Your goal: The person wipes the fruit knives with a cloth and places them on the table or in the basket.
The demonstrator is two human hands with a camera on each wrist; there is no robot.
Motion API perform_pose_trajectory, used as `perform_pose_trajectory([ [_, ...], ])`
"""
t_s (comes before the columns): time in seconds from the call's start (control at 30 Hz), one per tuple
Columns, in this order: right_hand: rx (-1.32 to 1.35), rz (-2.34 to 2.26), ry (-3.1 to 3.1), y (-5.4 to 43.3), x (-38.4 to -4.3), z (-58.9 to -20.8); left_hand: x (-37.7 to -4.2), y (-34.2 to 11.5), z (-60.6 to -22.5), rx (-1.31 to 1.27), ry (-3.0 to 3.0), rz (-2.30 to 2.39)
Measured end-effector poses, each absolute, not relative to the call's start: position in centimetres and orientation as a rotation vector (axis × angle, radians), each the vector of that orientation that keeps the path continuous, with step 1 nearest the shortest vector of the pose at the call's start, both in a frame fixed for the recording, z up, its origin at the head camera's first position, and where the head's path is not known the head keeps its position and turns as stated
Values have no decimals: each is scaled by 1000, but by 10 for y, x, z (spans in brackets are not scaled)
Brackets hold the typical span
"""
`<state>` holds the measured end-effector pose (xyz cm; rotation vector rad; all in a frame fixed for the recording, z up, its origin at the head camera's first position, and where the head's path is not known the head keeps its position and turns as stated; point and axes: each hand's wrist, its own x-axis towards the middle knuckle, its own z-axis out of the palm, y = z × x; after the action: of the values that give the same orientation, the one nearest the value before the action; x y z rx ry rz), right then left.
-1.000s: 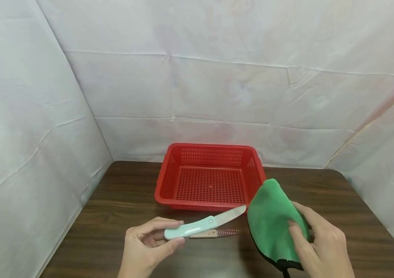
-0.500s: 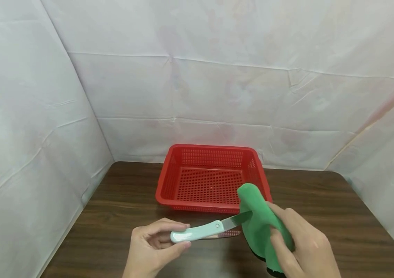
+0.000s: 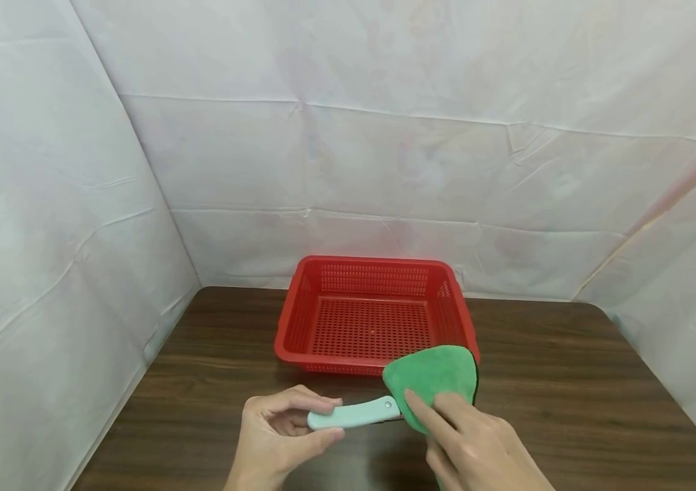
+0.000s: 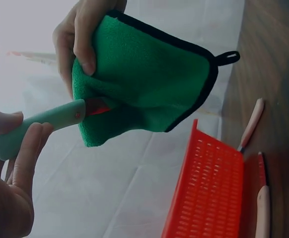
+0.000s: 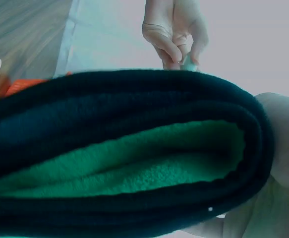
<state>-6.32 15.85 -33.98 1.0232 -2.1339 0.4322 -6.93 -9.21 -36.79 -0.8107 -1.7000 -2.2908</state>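
Observation:
The mint-green handle of a folding knife (image 3: 354,414) is pinched between the thumb and fingers of my left hand (image 3: 283,436). Its blade points right and is mostly covered by a green cloth (image 3: 436,372) with black edging. My right hand (image 3: 473,440) grips that cloth, folded around the blade. In the left wrist view, a reddish sliver of blade (image 4: 97,106) shows where the handle meets the cloth (image 4: 149,74). Cloth folds fill most of the right wrist view, with the left hand (image 5: 176,32) behind them.
A red plastic basket (image 3: 348,363) stands on the dark wood table (image 3: 225,361), just beyond the hands. Beside it in the left wrist view lie two knives with pale pinkish handles, one nearer (image 4: 263,210) and one farther (image 4: 254,119). White sheeting (image 3: 384,157) encloses the table.
The right hand has brought the cloth leftward onto the knife and along its blade, up to the handle. At first the blade was bare and apart from it. My left hand has shifted slightly right.

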Motion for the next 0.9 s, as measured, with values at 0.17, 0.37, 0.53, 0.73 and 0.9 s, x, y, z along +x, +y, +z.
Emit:
perform_pose_trajectory([
  [0.17,1015,393,-2147,159,-62,-342,-72,-92,-371,-842,-1615,-2332],
  [0.37,999,385,-2145,163,-62,-339,-73,-93,-374,-897,-1510,-2346],
  [0.53,990,364,-2161,172,-63,-337,-72,-98,-378,-928,-1416,-2419],
  [0.73,943,377,-2258,187,-60,-341,-73,-104,-381,-1045,-1312,-2416],
  [0.9,904,382,-2196,194,-60,-341,-73,-108,-379,-1064,-1402,-2346],
])
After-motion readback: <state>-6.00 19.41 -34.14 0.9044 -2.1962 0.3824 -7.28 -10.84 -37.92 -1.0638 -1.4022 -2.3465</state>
